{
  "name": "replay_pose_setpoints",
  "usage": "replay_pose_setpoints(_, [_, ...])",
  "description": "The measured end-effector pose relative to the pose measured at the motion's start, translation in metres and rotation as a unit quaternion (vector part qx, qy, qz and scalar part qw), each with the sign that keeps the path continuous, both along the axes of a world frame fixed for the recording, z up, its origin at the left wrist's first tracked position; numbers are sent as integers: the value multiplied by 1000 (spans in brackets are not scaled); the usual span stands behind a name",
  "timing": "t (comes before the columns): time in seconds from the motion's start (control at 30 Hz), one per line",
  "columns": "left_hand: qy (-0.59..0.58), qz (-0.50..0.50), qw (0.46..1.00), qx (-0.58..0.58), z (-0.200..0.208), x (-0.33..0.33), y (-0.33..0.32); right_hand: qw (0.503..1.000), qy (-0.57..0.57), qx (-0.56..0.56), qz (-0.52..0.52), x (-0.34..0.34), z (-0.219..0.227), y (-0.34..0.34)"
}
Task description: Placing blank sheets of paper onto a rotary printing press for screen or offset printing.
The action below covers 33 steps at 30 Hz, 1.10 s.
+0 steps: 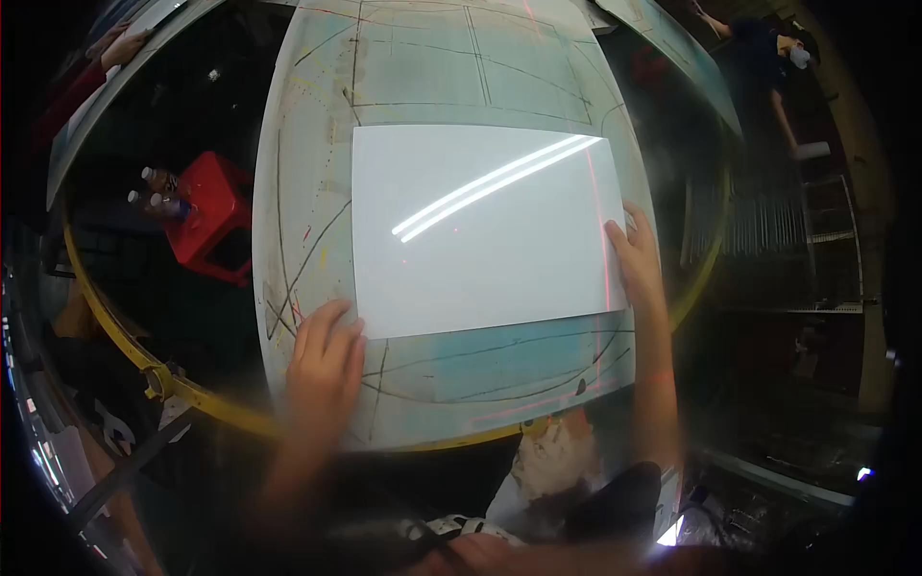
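Head cam looking down: white sheet (485,230) lies flat on the marked-up desk (317,144). Left hand (325,370) rests fingers-down, spread a bit, touching the sheet's near left corner. Right hand (634,254) presses flat on its right edge. Red stool (216,216) with bottles (158,197) sits off left.

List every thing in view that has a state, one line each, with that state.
White sheet: lying flat on the worktable, unfolded, glossy with light streaks.
Worktable: marked with drawn lines, sheet resting on it.
Left hand: fingers at the sheet's near left corner.
Right hand: resting on the sheet's right edge.
Red stool: upright on the floor.
Bottles: capped, standing beside the stool.
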<state>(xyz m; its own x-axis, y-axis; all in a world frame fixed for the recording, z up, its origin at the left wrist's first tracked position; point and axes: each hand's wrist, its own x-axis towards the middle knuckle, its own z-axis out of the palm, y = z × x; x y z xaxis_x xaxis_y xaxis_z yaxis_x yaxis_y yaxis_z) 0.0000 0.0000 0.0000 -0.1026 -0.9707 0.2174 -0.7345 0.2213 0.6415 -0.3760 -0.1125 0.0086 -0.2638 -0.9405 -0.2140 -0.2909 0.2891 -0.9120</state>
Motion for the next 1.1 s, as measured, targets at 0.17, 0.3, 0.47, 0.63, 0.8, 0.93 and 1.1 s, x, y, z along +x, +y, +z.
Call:
replay_pose_setpoints(0.17, [-14,0,1000,0,-1,1,-2,1000,7,-6,-13,5,0,-2])
replay_pose_setpoints(0.3, [-12,4,1000,-6,-1,0,0,1000,6,2,-4,5,3,-2])
replay_pose_setpoints(0.47, [-11,0,1000,0,-2,-1,0,1000,12,0,-14,6,6,-1])
replay_pose_setpoints(0.63, [-7,4,1000,-5,-1,-1,0,1000,6,5,-6,5,5,-2])
replay_pose_setpoints(0.8, [-12,3,1000,-8,-1,-1,-1,1000,0,-1,-6,5,3,-2])
replay_pose_setpoints(0.93, [-13,4,1000,-5,-1,0,-1,1000,3,5,-6,6,4,-3])
replay_pose_setpoints(1.1, [-17,4,1000,-2,-2,0,-1,1000,2,2,-4,6,3,-4])
